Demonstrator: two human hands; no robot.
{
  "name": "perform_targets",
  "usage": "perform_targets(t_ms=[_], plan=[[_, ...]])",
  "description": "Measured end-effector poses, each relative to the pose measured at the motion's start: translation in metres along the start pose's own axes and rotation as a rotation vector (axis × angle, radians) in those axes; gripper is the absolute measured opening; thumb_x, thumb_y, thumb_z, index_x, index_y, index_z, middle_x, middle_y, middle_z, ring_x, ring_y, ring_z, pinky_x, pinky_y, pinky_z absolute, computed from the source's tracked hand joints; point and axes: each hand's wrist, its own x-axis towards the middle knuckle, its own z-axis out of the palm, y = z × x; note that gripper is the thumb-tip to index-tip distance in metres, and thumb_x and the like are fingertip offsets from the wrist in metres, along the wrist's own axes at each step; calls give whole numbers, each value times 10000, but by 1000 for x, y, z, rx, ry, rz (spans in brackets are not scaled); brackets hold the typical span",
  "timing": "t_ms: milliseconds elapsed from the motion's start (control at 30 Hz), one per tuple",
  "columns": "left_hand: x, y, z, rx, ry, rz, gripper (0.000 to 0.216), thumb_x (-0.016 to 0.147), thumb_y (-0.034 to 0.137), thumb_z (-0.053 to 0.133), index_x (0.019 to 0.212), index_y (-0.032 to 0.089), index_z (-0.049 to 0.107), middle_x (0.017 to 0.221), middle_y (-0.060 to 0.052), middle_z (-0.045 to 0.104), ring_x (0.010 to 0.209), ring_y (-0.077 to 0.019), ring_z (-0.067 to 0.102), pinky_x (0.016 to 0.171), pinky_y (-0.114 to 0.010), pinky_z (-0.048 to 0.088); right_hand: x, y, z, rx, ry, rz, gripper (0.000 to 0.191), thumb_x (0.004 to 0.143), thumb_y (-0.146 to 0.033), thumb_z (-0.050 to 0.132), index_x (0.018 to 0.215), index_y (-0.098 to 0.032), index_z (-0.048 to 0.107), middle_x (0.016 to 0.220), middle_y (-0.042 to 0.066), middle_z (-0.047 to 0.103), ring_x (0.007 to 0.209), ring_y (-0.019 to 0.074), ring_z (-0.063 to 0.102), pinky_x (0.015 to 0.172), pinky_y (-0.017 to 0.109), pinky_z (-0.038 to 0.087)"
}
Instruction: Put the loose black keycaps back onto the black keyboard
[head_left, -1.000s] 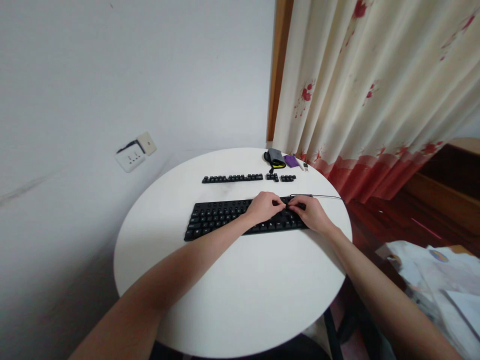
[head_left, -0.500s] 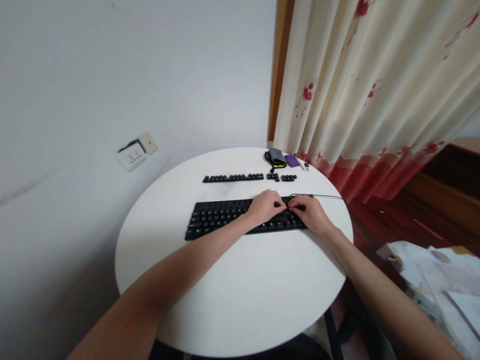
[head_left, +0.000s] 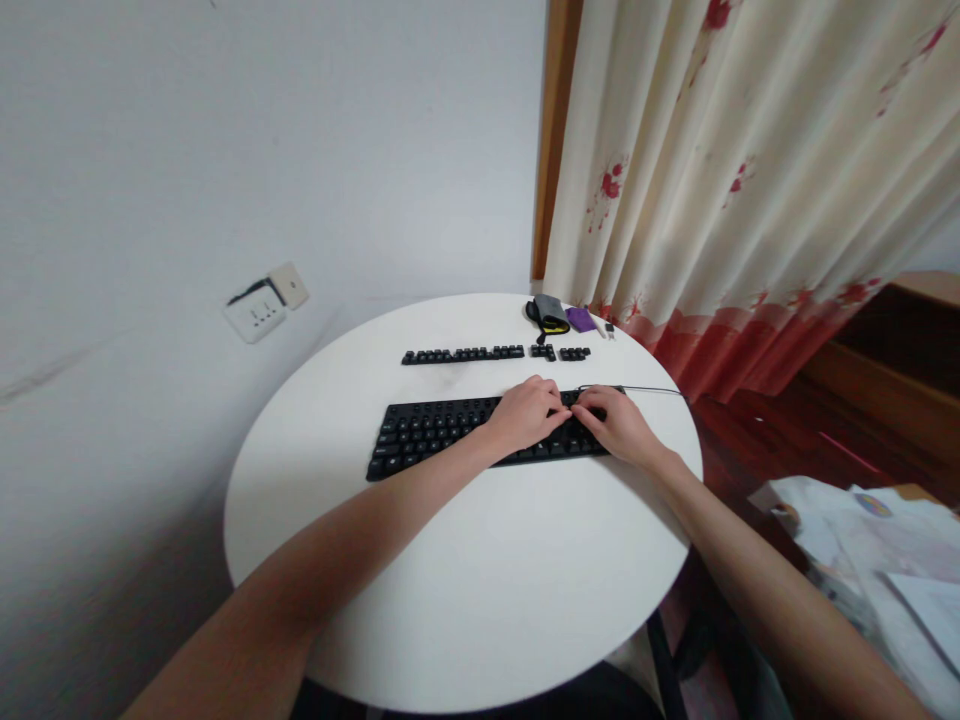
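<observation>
A black keyboard [head_left: 420, 437] lies across the white round table [head_left: 480, 590]. Over its right half, my left hand [head_left: 527, 410] rests with thumb and fingertips drawn together. My right hand [head_left: 613, 420] sits just beside it, its thumb and forefinger also closed and almost meeting the left fingertips. Whatever lies between the fingertips is too small or hidden to make out. Behind the keyboard stands a row of loose black keycaps [head_left: 463, 355]. To its right are a small keycap cluster [head_left: 541, 352] and another group of keycaps [head_left: 575, 354].
At the table's far edge lie a grey folded pouch [head_left: 551, 314], a purple cloth [head_left: 580, 320] and small items. A thin black cable [head_left: 645, 388] runs off to the right. Wall and socket [head_left: 257, 313] are at left, a curtain [head_left: 675, 200] behind, papers [head_left: 862, 540] at lower right.
The fingertips have shifted slightly over the same spot on the keyboard, the right fingers now lower and flatter. The whole view has moved a little; the keycap rows look unchanged.
</observation>
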Motion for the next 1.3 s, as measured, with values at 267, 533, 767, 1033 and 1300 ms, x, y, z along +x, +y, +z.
perform_targets(t_ms=[267, 533, 767, 1033, 1300], plan=[[-1, 6, 3, 18, 12, -6, 302, 938, 309, 496, 768, 187, 714, 896, -68, 636, 916, -214, 566, 825, -332, 479, 5, -1, -1, -48, -56, 30, 303, 919, -341, 509, 715, -199, 683, 926, 63, 672, 833, 195, 617, 797, 311, 462], [0, 4, 7, -15, 20, -73, 270, 933, 298, 500, 798, 184, 703, 857, -62, 654, 885, -202, 596, 815, -307, 474, -1, 3, 4, 62, 7, 34, 309, 927, -331, 508, 719, -197, 693, 922, 59, 683, 824, 191, 623, 810, 313, 476], [11, -14, 0, -87, 50, -267, 322, 960, 282, 416, 1056, 216, 716, 986, -51, 728, 925, -202, 651, 825, -293, 487, 3, 9, 5, 58, 88, 111, 254, 904, -271, 511, 1082, -188, 673, 954, 67, 711, 826, 199, 634, 798, 323, 486], [56, -53, 4, 77, -86, -436, 366, 912, 233, 463, 1239, 204, 625, 1128, -102, 706, 1047, -249, 650, 872, -338, 500, 58, 29, 0, -302, -106, 264, 444, 902, -254, 500, 1337, -188, 559, 1054, 118, 719, 970, 257, 656, 853, 341, 470], [70, -59, 32, 154, -50, -431, 497, 907, 196, 462, 1404, 194, 462, 1204, -152, 653, 1078, -277, 628, 898, -384, 489, 97, 42, 21, -413, -250, 316, 506, 889, -237, 498, 1393, -199, 496, 1191, 178, 674, 1042, 306, 653, 850, 393, 487]])
